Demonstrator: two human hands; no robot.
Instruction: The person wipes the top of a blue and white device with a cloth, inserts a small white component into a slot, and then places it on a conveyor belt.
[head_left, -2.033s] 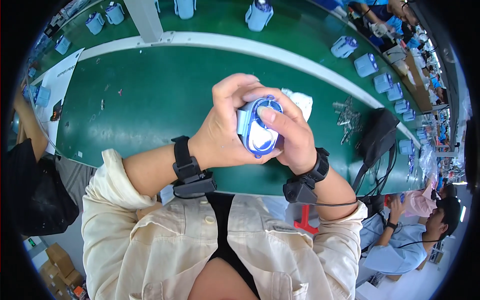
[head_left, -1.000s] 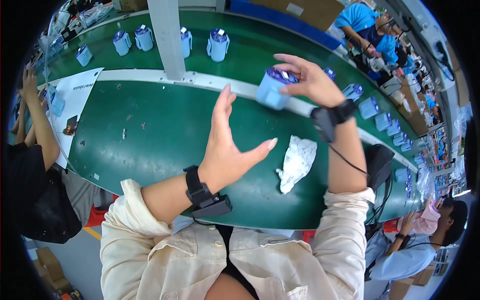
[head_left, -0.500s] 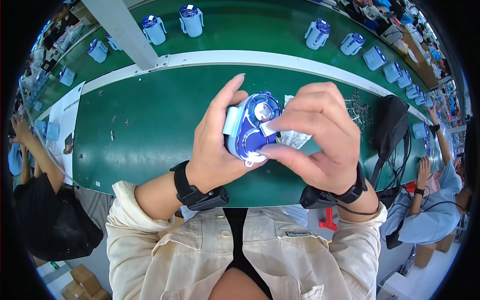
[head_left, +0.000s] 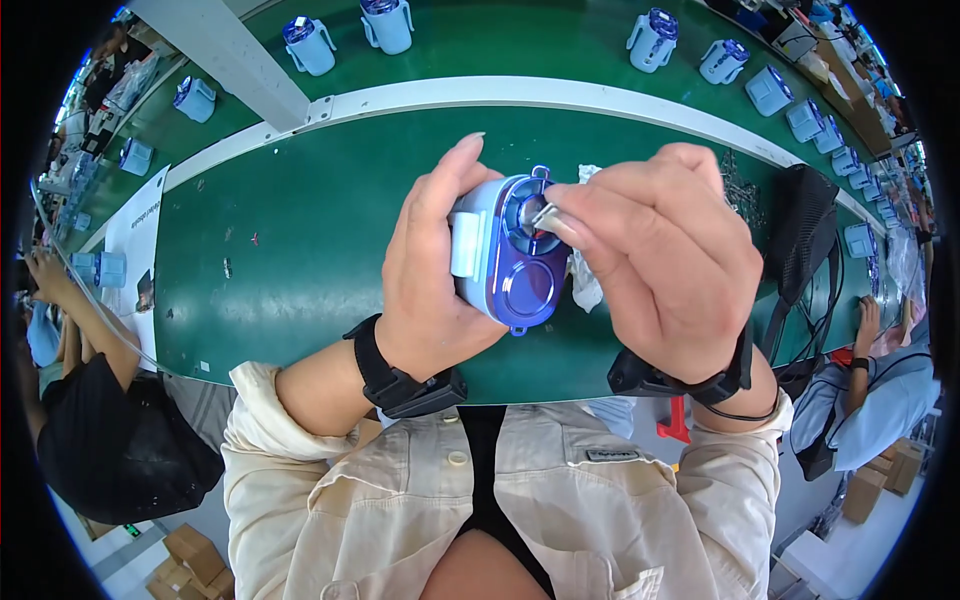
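Your left hand (head_left: 425, 270) is curled partway around a pale-blue rounded plastic device (head_left: 535, 285) with a glossy deep-blue face, gripping it from the left. The device is between your 2 hands, held above the green worktop (head_left: 300, 275) with that face turned up toward you. Most of your left fingers are out of sight behind its body, so how far they wrap around cannot be told.

Your right hand (head_left: 670, 255) is nearly closed, its thumb and index finger pinching a small flat silvery-white piece (head_left: 546, 214) over the round recess at the device's far end. Your fingertips cover much of the piece; whether it touches the recess is impossible to tell.

Just behind your right hand, a crumpled white bag or cloth (head_left: 587, 285) is partly hidden, its material hard to make out. Beyond that hand is a loose heap of small grey metallic bits (head_left: 742, 190), too small to tell apart. To its right you have a black fabric pouch (head_left: 805, 220) with black cables (head_left: 828, 325).

Farther from your hands, past a white metal rail (head_left: 450, 95), stand similar blue devices (head_left: 653, 42); 1 ahead of your left hand meets the upper edge of view.
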